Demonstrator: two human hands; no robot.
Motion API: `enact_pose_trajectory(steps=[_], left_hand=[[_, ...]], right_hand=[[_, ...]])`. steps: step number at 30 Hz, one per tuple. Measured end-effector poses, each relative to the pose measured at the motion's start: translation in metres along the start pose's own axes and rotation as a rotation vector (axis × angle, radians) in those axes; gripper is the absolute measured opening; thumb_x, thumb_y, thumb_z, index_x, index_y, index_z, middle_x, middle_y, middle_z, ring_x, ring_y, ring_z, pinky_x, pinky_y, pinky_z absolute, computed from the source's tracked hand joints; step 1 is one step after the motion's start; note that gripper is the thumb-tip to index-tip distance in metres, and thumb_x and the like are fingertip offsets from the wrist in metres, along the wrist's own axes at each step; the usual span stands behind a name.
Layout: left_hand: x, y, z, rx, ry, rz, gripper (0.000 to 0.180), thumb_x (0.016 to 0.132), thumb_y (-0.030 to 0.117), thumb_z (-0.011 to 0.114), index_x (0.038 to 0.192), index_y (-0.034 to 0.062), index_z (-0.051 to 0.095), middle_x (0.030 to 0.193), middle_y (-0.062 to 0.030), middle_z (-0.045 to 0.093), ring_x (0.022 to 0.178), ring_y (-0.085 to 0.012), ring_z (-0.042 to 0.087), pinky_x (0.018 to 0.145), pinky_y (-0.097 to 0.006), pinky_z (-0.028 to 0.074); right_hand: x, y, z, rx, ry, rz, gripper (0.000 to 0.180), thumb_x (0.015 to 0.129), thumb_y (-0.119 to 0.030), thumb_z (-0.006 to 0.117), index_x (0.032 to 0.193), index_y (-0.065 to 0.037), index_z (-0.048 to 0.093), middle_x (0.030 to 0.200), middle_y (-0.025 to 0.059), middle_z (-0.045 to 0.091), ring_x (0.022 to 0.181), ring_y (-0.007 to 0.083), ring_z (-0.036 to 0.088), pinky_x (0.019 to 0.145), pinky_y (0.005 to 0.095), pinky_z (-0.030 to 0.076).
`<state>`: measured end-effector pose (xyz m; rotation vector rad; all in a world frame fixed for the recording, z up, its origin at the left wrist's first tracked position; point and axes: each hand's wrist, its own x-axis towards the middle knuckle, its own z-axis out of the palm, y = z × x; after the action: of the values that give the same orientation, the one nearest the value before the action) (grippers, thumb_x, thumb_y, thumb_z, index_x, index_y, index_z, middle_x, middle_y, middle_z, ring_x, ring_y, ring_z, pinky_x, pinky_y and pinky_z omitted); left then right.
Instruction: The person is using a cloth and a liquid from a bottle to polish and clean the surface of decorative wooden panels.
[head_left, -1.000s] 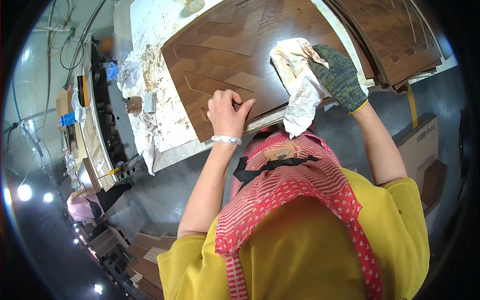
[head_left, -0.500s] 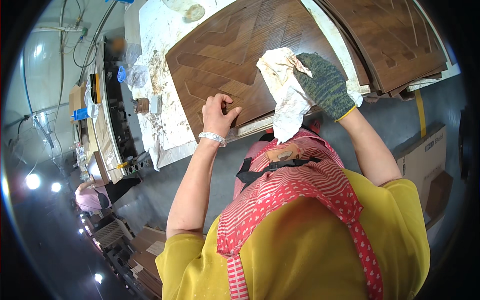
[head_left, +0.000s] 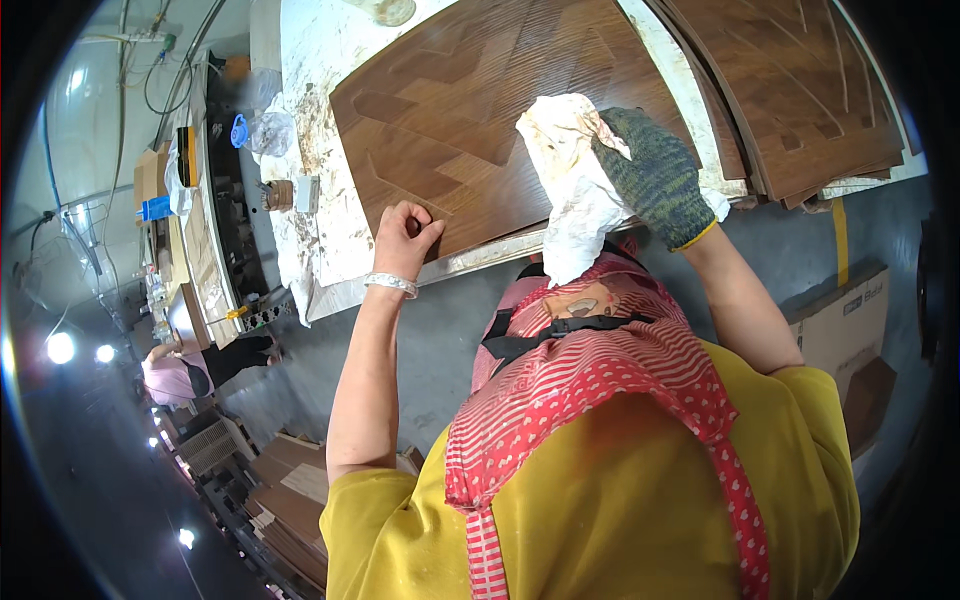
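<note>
A brown wood-grain panel [head_left: 490, 130] with angular raised lines lies on the white, stained work table [head_left: 322, 240]. My bare left hand [head_left: 405, 240], a pale band at its wrist, is at the panel's near left corner. Its fingers are curled in with the thumb close to them; anything between them is hidden. In a dark green knitted glove, my right hand [head_left: 655, 178] grips a crumpled white cloth [head_left: 575, 190] with yellowish stains. The cloth rests over the panel's near right part and hangs past its front edge.
More brown panels [head_left: 790, 100] are stacked at the right. Toward the left of the table are a small brown-stained container [head_left: 275, 195], a grey block [head_left: 307, 194] and a clear plastic bag [head_left: 272, 133]. A cardboard box [head_left: 845, 330] stands at lower right; another person [head_left: 180, 378] works far left.
My left hand has moved left along the panel's near edge to its corner, and its thumb is closer to the curled fingers. My right hand and the cloth have hardly moved.
</note>
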<state>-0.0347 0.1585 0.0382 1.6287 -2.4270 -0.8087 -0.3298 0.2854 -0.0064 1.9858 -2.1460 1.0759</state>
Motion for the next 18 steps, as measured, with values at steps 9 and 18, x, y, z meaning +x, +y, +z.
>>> enact_pose_trajectory(steps=[9, 18], left_hand=[[0.000, -0.003, 0.001, 0.043, 0.008, 0.048, 0.025, 0.069, 0.017, 0.075, 0.080, 0.0055, 0.055, 0.078, -0.0091, 0.047, 0.070, -0.0228, 0.049, 0.066, -0.033, 0.043], [0.057, -0.018, -0.043, 0.208, 0.249, 0.517, 0.031, 0.088, 0.022, 0.053, 0.117, 0.0102, 0.053, 0.120, -0.0144, 0.051, 0.109, -0.0319, 0.049, 0.090, -0.040, 0.040]], right_hand=[[0.005, -0.007, -0.001, 0.097, -0.017, 0.151, 0.033, 0.085, -0.023, 0.059, 0.110, -0.002, 0.057, 0.108, 0.0171, 0.060, 0.098, 0.0311, 0.058, 0.086, 0.0368, 0.046], [0.016, -0.004, -0.053, 0.241, 0.033, 0.332, 0.033, 0.080, -0.023, 0.065, 0.104, 0.000, 0.061, 0.095, 0.0176, 0.063, 0.090, 0.0294, 0.061, 0.079, 0.0351, 0.049]])
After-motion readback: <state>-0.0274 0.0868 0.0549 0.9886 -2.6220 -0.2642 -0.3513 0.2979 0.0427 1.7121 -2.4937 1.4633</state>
